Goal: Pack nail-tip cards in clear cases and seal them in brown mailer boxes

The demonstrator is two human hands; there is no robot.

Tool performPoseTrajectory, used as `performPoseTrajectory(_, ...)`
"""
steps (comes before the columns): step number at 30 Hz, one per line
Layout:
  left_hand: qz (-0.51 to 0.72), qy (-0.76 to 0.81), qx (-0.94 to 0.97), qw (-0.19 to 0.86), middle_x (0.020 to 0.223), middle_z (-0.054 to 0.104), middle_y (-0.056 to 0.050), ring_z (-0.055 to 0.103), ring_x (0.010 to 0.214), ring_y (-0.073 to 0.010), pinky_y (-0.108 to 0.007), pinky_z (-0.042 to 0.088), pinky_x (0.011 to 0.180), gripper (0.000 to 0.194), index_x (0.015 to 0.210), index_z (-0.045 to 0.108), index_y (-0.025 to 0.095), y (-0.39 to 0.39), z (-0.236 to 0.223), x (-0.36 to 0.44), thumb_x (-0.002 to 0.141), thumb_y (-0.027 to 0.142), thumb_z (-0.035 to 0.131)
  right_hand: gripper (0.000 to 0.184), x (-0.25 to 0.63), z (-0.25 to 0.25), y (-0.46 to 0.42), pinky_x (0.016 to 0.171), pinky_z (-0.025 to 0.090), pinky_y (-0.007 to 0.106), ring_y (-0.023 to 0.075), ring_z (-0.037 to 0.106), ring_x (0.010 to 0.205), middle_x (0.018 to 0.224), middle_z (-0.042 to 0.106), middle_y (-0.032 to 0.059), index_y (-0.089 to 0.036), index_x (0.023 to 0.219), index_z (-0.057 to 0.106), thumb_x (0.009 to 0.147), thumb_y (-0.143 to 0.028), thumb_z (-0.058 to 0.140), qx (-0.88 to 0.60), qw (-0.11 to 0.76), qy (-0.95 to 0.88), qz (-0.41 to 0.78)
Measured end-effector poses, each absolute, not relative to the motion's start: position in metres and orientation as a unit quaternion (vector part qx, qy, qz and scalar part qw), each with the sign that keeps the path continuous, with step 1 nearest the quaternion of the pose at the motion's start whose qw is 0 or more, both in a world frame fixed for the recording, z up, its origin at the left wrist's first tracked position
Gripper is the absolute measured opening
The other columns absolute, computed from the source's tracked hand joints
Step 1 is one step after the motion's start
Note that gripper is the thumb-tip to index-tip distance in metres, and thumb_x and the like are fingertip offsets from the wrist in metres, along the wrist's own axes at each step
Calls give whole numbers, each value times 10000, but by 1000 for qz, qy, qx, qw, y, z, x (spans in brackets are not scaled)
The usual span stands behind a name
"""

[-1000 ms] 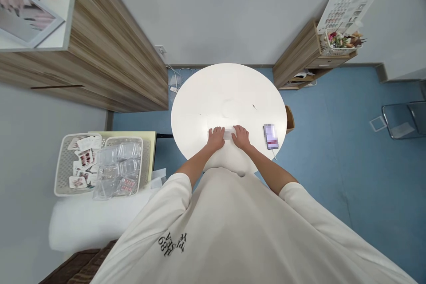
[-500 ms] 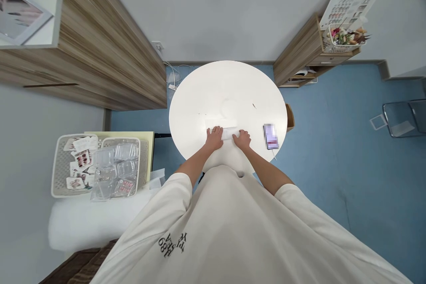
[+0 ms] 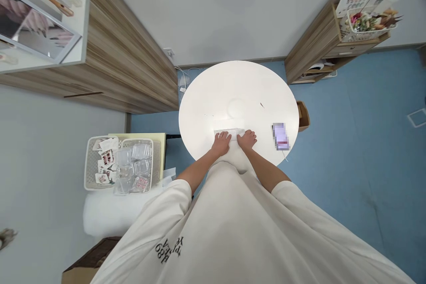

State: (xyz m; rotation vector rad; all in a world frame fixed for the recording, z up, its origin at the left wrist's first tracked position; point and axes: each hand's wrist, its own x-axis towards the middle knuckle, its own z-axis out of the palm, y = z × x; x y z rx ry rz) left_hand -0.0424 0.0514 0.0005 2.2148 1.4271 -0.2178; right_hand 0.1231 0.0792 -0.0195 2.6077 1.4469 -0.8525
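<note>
**White packet (image 3: 229, 134) being pressed by the left hand (image 3: 221, 143) and right hand (image 3: 246, 139) on a round table (image 3: 238, 86).**
Light and soft-looking, it is best taken at the edge beyond the fingers (image 3: 226, 136); whether they are gripping cannot be told.

round white table (image 3: 238, 86) | flat white packet (image 3: 229, 133), near front edge | pixelated phone (image 3: 280, 136), right of packet; thin cable (image 3: 285, 155) over rim

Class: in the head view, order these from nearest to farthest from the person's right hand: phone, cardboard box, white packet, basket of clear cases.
From the right hand:
1. White packet: touching, under the hand.
2. Phone: on the table, to the right.
3. Cardboard box: beyond the table's right edge.
4. Basket of clear cases: far left.
</note>
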Motion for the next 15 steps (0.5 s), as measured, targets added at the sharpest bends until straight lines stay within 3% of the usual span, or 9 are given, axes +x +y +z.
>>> performPoseTrajectory(8,-130,499,807,287,1677,238,-169,267,1521,-336,-588,139,1228,757,1584,325,194,48,2,-49,855,166,525,377,127,-14,87,1025,381,503,352,539,1227,1263,580,190,-204,1164,477,851,-347,630,838,-3,418,-351)
performPoseTrajectory(11,-128,501,803,296,1675,252,-161,268,1524,-331,-582,141,1231,771,1587,326,204,50,5,-49,845,160,531,450,132,-13,87,951,448,439,297,640,1075,1143,663,133,-217,1253,422,854,-311,608,823,-34,393,-408)
performPoseTrajectory(15,-120,500,802,303,1678,244,-163,266,1527,-332,-582,137,1233,772,1583,334,198,49,6,-50,840,148,536,504,134,-11,83,818,489,327,240,665,946,1012,699,69,-213,1333,407,866,-302,574,788,-69,437,-428)
